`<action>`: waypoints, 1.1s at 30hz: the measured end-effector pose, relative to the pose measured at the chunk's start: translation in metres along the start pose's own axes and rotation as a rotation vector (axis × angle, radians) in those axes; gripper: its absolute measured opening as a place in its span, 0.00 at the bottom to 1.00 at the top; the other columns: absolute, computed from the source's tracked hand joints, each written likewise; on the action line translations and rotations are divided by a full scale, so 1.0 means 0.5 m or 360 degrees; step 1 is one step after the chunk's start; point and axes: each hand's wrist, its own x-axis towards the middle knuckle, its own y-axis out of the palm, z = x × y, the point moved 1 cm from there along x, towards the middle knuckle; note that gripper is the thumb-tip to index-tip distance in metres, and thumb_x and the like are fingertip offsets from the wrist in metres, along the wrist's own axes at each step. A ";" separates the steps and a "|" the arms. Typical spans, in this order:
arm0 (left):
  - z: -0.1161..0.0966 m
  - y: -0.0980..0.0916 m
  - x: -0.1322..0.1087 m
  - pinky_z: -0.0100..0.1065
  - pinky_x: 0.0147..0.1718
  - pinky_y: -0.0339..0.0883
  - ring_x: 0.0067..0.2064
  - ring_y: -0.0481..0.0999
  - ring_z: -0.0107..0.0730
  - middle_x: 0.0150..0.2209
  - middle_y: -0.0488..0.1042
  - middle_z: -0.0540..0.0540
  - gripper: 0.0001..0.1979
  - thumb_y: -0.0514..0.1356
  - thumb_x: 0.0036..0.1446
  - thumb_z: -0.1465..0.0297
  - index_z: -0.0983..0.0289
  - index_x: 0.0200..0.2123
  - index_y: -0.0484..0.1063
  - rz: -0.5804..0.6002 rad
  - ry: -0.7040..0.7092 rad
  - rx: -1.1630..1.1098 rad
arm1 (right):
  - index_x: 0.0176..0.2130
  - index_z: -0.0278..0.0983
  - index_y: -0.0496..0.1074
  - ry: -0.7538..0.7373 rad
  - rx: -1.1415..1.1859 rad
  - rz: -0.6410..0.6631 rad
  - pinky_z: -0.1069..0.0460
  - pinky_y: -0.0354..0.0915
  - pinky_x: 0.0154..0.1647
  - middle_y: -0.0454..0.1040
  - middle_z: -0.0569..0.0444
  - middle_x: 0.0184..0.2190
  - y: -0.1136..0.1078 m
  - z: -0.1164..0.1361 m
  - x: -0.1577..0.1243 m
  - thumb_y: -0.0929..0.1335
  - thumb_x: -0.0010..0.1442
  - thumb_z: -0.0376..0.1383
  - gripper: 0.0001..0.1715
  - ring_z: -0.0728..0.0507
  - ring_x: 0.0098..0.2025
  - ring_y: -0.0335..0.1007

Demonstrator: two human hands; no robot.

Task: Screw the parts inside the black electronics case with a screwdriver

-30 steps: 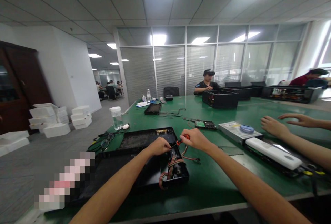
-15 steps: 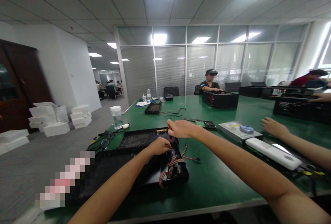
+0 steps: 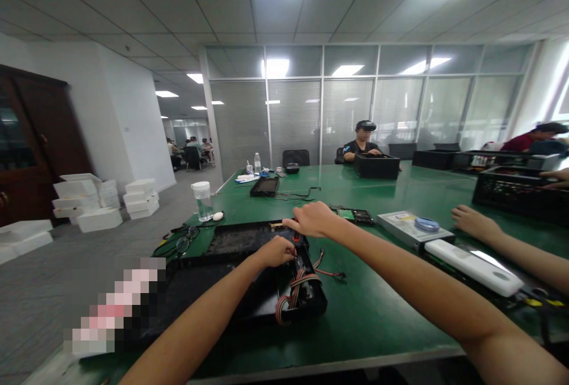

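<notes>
A black computer case (image 3: pixel 213 269) lies open on the table before me. A bundle of striped cables (image 3: pixel 296 290) is looped around its right end, and loose red-black plugs (image 3: pixel 333 274) stick out to the right. My left hand (image 3: pixel 279 251) is closed in a pinch at the case's right end, just above the cables; what its fingertips hold is hidden. Just beyond it, my right hand (image 3: pixel 315 219) hovers over the far right corner with fingers bent together, thumb side pointing left. A small red part (image 3: pixel 296 238) shows below it. Whatever the right fingers grip cannot be made out.
To the right lie a metal drive (image 3: pixel 409 228) with a blue roll (image 3: pixel 427 223), a long white device (image 3: pixel 473 266) and another person's hand (image 3: pixel 475 223). A lidded clear jar (image 3: pixel 203 201) stands at the left edge. Across the table, a person works at a black box (image 3: pixel 376 165).
My right hand has lifted slightly, and its fingertips now point further left. My left hand stays nearly in place. Across the table, the black box has turned and shifted.
</notes>
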 end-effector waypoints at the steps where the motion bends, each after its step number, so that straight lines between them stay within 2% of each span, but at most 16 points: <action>1: -0.001 -0.001 0.000 0.24 0.31 0.60 0.29 0.71 0.26 0.27 0.74 0.50 0.07 0.57 0.49 0.73 0.65 0.31 0.75 -0.0005 0.0004 0.0002 | 0.43 0.31 0.67 -0.0015 0.0030 0.0011 0.47 0.61 0.35 0.74 0.38 0.36 0.003 -0.005 -0.002 0.51 0.60 0.52 0.33 0.36 0.38 0.70; 3: -0.003 -0.002 -0.001 0.24 0.31 0.60 0.29 0.70 0.26 0.27 0.74 0.50 0.07 0.57 0.48 0.73 0.65 0.31 0.75 -0.0019 0.0018 0.0011 | 0.44 0.32 0.67 -0.0061 0.0073 0.0051 0.48 0.61 0.35 0.74 0.39 0.36 0.010 -0.014 -0.005 0.53 0.60 0.51 0.30 0.38 0.37 0.71; 7: -0.006 -0.002 0.000 0.24 0.30 0.59 0.28 0.70 0.25 0.26 0.73 0.50 0.08 0.56 0.48 0.75 0.65 0.31 0.74 -0.0038 0.0056 0.0038 | 0.33 0.31 0.72 0.0080 0.0032 -0.0007 0.47 0.60 0.35 0.74 0.37 0.33 0.026 -0.039 -0.010 0.52 0.59 0.53 0.34 0.35 0.37 0.70; 10: -0.007 0.000 -0.002 0.24 0.30 0.59 0.28 0.69 0.25 0.26 0.73 0.49 0.08 0.55 0.48 0.76 0.65 0.31 0.73 -0.0026 0.0085 0.0038 | 0.36 0.33 0.71 0.0040 0.0249 -0.0144 0.50 0.59 0.34 0.74 0.43 0.31 0.051 -0.066 -0.017 0.56 0.57 0.50 0.27 0.39 0.34 0.70; 12: -0.009 0.002 -0.004 0.24 0.31 0.59 0.29 0.69 0.25 0.27 0.72 0.50 0.08 0.54 0.49 0.77 0.65 0.32 0.71 -0.0028 0.0107 0.0064 | 0.37 0.35 0.71 -0.0032 0.0532 -0.0227 0.52 0.58 0.33 0.74 0.49 0.29 0.085 -0.092 -0.027 0.59 0.57 0.47 0.21 0.43 0.32 0.68; 14: -0.013 0.005 -0.007 0.25 0.32 0.59 0.30 0.69 0.26 0.29 0.72 0.51 0.08 0.53 0.49 0.77 0.65 0.33 0.69 -0.0043 0.0116 0.0133 | 0.32 0.35 0.71 -0.0020 0.0910 -0.0302 0.54 0.57 0.31 0.72 0.52 0.26 0.139 -0.122 -0.040 0.59 0.56 0.46 0.20 0.46 0.29 0.66; 16: -0.017 0.008 -0.009 0.26 0.34 0.60 0.33 0.69 0.28 0.32 0.72 0.52 0.09 0.52 0.50 0.77 0.65 0.35 0.68 -0.0055 0.0135 0.0224 | 0.28 0.34 0.70 0.0147 0.1389 -0.0366 0.55 0.56 0.24 0.66 0.56 0.19 0.208 -0.151 -0.055 0.59 0.56 0.47 0.21 0.49 0.22 0.62; 18: -0.021 0.008 -0.011 0.27 0.37 0.60 0.37 0.69 0.30 0.35 0.71 0.53 0.09 0.51 0.51 0.78 0.64 0.36 0.67 -0.0051 0.0180 0.0294 | 0.28 0.34 0.66 0.0418 0.1975 -0.0381 0.56 0.50 0.15 0.55 0.63 0.12 0.276 -0.173 -0.066 0.57 0.56 0.48 0.22 0.52 0.14 0.51; 20: -0.025 0.006 -0.014 0.27 0.40 0.60 0.40 0.68 0.31 0.38 0.70 0.54 0.10 0.51 0.52 0.77 0.64 0.38 0.66 -0.0031 0.0241 0.0321 | 0.29 0.35 0.64 0.0609 0.2493 -0.0547 0.57 0.47 0.13 0.50 0.66 0.11 0.324 -0.184 -0.071 0.58 0.55 0.49 0.20 0.53 0.12 0.46; 23: -0.030 -0.010 -0.015 0.27 0.41 0.59 0.40 0.68 0.31 0.38 0.70 0.55 0.09 0.51 0.53 0.77 0.64 0.37 0.66 -0.0025 0.0296 0.0304 | 0.28 0.37 0.61 0.0765 0.3006 -0.0810 0.57 0.53 0.13 0.56 0.63 0.14 0.343 -0.178 -0.063 0.59 0.54 0.49 0.18 0.53 0.14 0.53; 27: -0.040 -0.058 -0.012 0.27 0.42 0.59 0.40 0.69 0.30 0.36 0.72 0.54 0.08 0.52 0.54 0.76 0.65 0.34 0.70 -0.0078 0.0302 0.0182 | 0.32 0.35 0.64 0.0736 0.3288 -0.0820 0.55 0.64 0.22 0.70 0.53 0.27 0.321 -0.147 -0.051 0.64 0.53 0.43 0.12 0.50 0.24 0.65; 30: -0.038 -0.094 -0.019 0.26 0.39 0.61 0.35 0.71 0.27 0.32 0.74 0.52 0.07 0.55 0.51 0.76 0.65 0.31 0.73 0.0115 0.0237 0.0083 | 0.34 0.36 0.64 0.0597 0.3395 -0.0790 0.54 0.66 0.29 0.70 0.53 0.32 0.313 -0.129 -0.051 0.68 0.48 0.37 0.12 0.50 0.28 0.66; 33: -0.016 -0.102 -0.046 0.26 0.29 0.63 0.25 0.71 0.26 0.22 0.73 0.50 0.04 0.58 0.44 0.77 0.65 0.25 0.73 0.0629 -0.0116 0.0058 | 0.31 0.37 0.62 0.0539 0.3381 -0.0805 0.56 0.63 0.26 0.66 0.59 0.26 0.322 -0.123 -0.053 0.71 0.43 0.35 0.16 0.53 0.24 0.62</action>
